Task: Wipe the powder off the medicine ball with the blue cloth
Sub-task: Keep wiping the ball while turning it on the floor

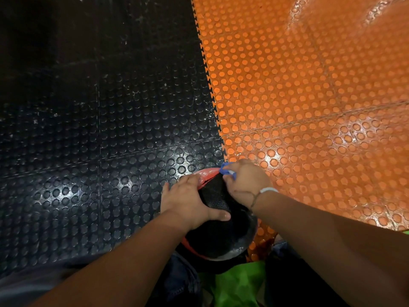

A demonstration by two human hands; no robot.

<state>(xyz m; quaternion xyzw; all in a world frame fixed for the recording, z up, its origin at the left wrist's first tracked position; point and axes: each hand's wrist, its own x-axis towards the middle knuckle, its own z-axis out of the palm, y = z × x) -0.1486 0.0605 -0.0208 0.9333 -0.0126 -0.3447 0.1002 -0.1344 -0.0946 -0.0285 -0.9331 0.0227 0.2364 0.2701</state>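
1. Studded mats cover the floor: a black mat (99, 129) on the left and an orange mat (309, 107) on the right, joined by a toothed seam.
2. The medicine ball (217, 235), black with a red band, sits on the floor at the near end of that seam, close to the person's legs.
3. White powder (207, 173) shows on the red band at the ball's far side, with a paler smear low on its right.
4. The left hand (188, 200) lies on the ball's left side, fingers spread apart and thumb flat on the black surface.
5. The right hand (245, 185) has its fingers bunched round the blue cloth (225, 169), which touches the ball's far top edge.
6. A thin bracelet (269, 190) circles the right wrist.
7. Green fabric (239, 282) lies at the near edge, below the ball.
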